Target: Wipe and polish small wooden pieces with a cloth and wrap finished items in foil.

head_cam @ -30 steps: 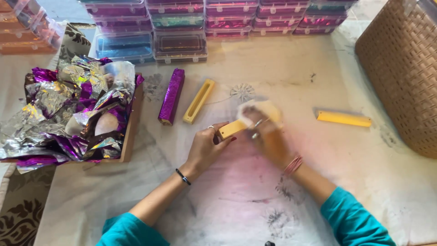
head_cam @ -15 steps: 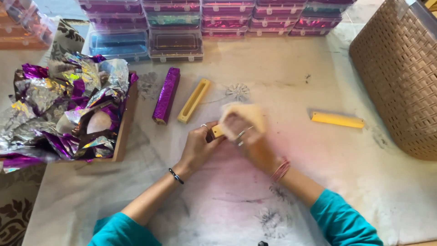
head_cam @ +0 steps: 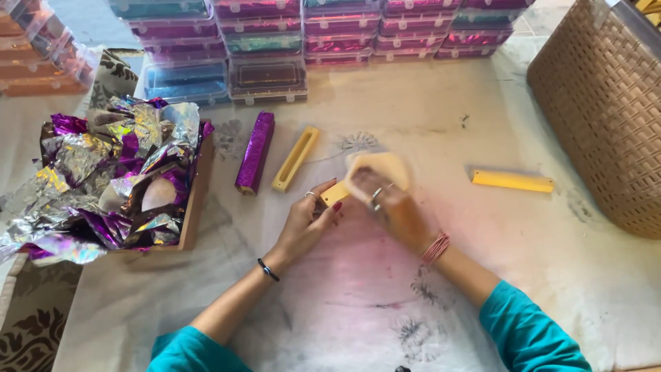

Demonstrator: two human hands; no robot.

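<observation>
My left hand (head_cam: pixel 307 220) pinches one end of a short yellow bar (head_cam: pixel 334 193) over the white cloth. My right hand (head_cam: pixel 389 204) is closed on a pale yellow cloth pad (head_cam: pixel 375 167) pressed against the bar's other end, hiding most of it. A purple foil-wrapped bar (head_cam: pixel 255 152) and an empty yellow tray-shaped piece (head_cam: pixel 295 159) lie side by side just beyond my hands. Another flat yellow bar (head_cam: pixel 512 181) lies to the right.
A wooden tray (head_cam: pixel 193 201) heaped with purple and silver foil scraps sits at the left. Stacked clear plastic boxes (head_cam: pixel 268 72) with coloured contents line the far edge. A brown woven basket (head_cam: pixel 606 117) stands at the right.
The view shifted slightly, and both hands stay together on the yellow bar, the right hand's pad sliding a little along it.
</observation>
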